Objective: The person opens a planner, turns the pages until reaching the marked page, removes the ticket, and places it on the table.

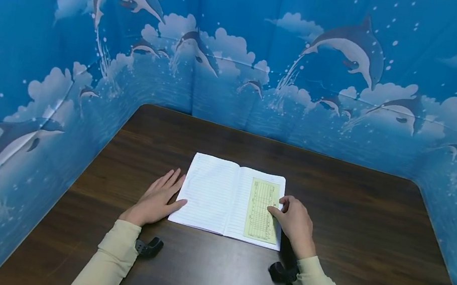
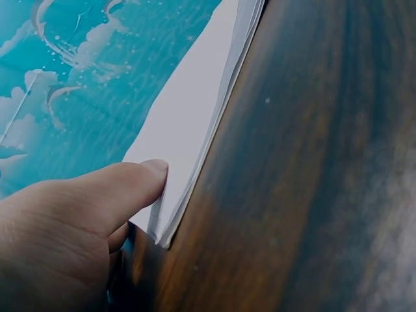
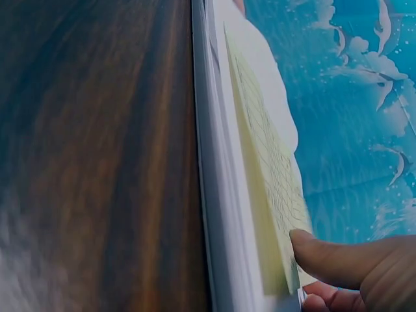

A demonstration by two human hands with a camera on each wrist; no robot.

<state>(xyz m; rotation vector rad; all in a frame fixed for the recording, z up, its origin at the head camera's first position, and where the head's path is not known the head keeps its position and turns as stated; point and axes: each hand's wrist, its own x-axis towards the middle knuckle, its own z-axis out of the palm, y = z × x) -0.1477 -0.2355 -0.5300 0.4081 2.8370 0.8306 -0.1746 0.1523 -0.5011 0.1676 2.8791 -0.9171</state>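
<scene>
An open lined notebook [image 1: 208, 192] lies on the dark wooden table. On its right-hand page is a yellow-green printed slip [image 1: 261, 209] with a table of lines and small text. My right hand [image 1: 296, 221] pinches the slip's right edge, thumb on top and fingers curled at the side. In the right wrist view the slip [image 3: 270, 146] bows up from the white page. Spread out at the notebook's left edge, my left hand [image 1: 155, 199] has straight fingers, and its thumb [image 2: 140, 185] rests on the lower left corner of the page.
The dark wood table [image 1: 204, 281] has rounded far corners. A blue curtain [image 1: 228, 91] printed with dolphins and clouds hangs around its back and sides. Each wrist wears a black strap device, one on the left [image 1: 149, 247] and one on the right [image 1: 281, 272].
</scene>
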